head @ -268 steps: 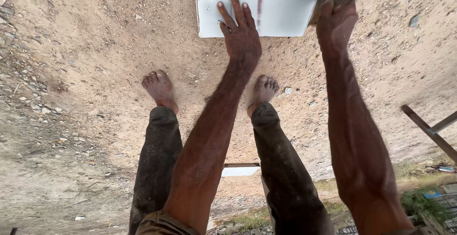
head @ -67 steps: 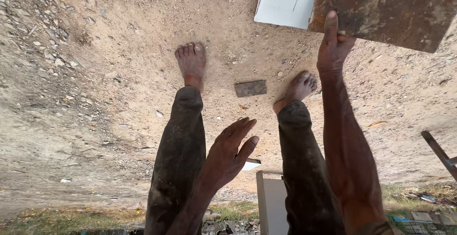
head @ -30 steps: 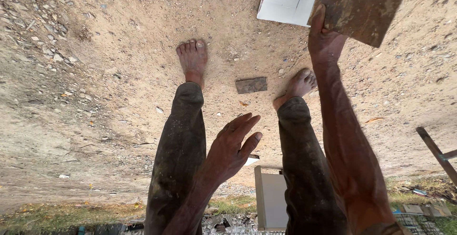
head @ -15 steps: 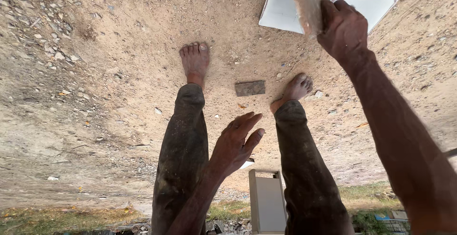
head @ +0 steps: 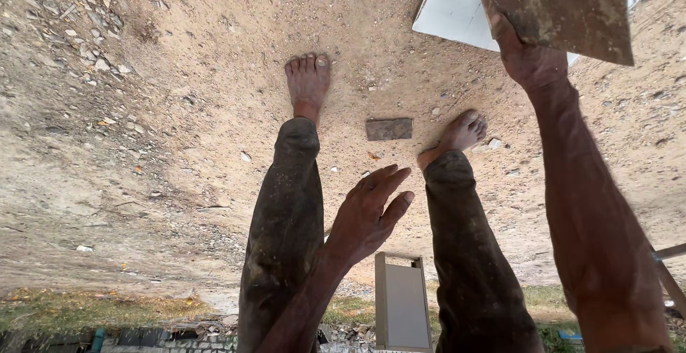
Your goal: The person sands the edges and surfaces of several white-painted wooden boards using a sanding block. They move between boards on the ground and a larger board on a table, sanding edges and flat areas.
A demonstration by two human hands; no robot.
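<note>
Grips a brown slab [head: 564, 6] at its lower corner with the right hand [head: 529, 56], thumb pressed up over the near face and fingers hidden behind it. Holds it raised off the dirt [head: 179, 146], face turned toward the camera, most likely because a one-handed pinch at a corner is the only purchase on a flat, wide piece. Carries it in front of a white sheet [head: 450, 10] lying on the ground, so that part of the sheet is covered. Cannot tell whether the slab's far edge touches the sheet.

Keeps the left hand [head: 368, 214] empty, fingers spread and loosely stretched, hanging between the knees and touching nothing. Looks like a hand held out for balance in a deep forward bend, to judge from the legs running up the frame and the grass strip at the bottom.

Stands barefoot, left foot [head: 307, 81] and right foot [head: 461, 133] planted apart on the dirt, toes toward the sheet. Leaves a small brown block [head: 389, 128] flat on the ground between the feet, nearer the right one and apart from both hands. Shows a grey box [head: 402, 303] upright behind the legs, well away from the slab
</note>
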